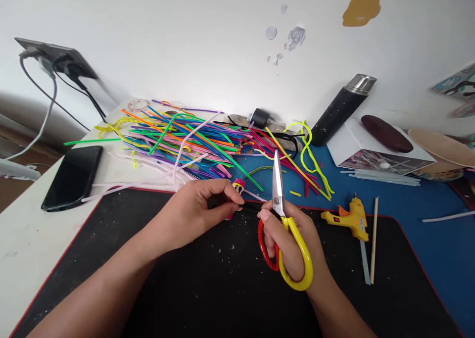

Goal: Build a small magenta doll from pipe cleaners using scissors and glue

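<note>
Left hand (200, 207): closed, pinching one end of a black pipe cleaner (252, 208)
Right hand (289, 239): gripping scissors (277, 192), blades shut and pointing up
Black pipe cleaner: stretched between both hands
Beyond the hands: colourful pipe cleaner pile (193, 140)
Right of right hand: yellow glue gun (349, 219)

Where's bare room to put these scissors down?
Black mat between the forearms is bare but for crumbs, as is white tabletop below the phone and blue mat right of the glue gun. Crowded: the pipe cleaners behind the scissors.
</note>
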### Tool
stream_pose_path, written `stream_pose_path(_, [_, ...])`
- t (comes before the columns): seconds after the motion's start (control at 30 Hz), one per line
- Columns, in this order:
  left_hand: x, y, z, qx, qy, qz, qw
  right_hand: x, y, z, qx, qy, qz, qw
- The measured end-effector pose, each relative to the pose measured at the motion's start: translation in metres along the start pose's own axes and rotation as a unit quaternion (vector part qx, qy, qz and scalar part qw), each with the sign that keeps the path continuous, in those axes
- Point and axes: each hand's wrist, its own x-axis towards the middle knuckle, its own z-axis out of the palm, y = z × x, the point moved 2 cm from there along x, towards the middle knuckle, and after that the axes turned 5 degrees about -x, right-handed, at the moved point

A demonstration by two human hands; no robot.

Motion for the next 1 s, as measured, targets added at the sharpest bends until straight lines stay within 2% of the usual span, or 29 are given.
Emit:
stream_pose_path(0.17, [0.002, 0.0, 0.003, -0.099, 0.019, -0.029, 0.995, -0.002, -0.003, 0.0, 0.032, -0.005, -0.021, 0.999])
stream_pose_path(0.3, [0.005, 0.0, 0.002, -0.216, 0.033, -0.033, 0.975, -0.003, -0.004, 0.002, 0.053, -0.003, -0.018, 0.998])
stream_pose_path(0.5, [0.01, -0.001, -0.003, -0.312, 0.105, -0.023, 0.944, 0.001, 0.001, 0.003, 0.101, 0.007, -0.015, 0.995])
stream_pose_path(0.63, [0.01, -0.004, 0.005, -0.326, 0.079, -0.027, 0.942, 0.004, 0.005, 0.003, 0.097, 0.012, -0.025, 0.995])
stream_pose_path(0.8, [0.007, -0.009, 0.018, -0.322, 0.063, -0.049, 0.943, 0.002, 0.009, 0.008, 0.062, -0.028, -0.021, 0.997])
stream_pose_path(1.0, [0.005, -0.005, 0.03, -0.319, 0.036, -0.036, 0.946, 0.003, 0.013, 0.012, 0.082, -0.007, -0.038, 0.996])
